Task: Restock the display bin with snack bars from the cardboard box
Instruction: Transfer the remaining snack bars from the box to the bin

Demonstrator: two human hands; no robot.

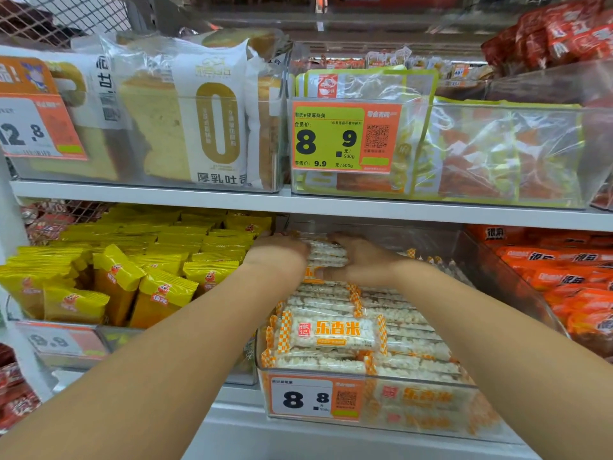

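Both hands, left hand point(282, 252) and right hand point(360, 257), clasp a stack of rice snack bars point(326, 254) at the display bin's point(365, 376) twelve o'clock end; light, slippery-wrapped and brittle, best squeezed gently by the ends.

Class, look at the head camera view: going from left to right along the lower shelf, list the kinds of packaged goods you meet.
Yellow snack packets → white puffed-rice snack bars in the clear display bin, where the left hand and right hand hold a stack → orange packets.
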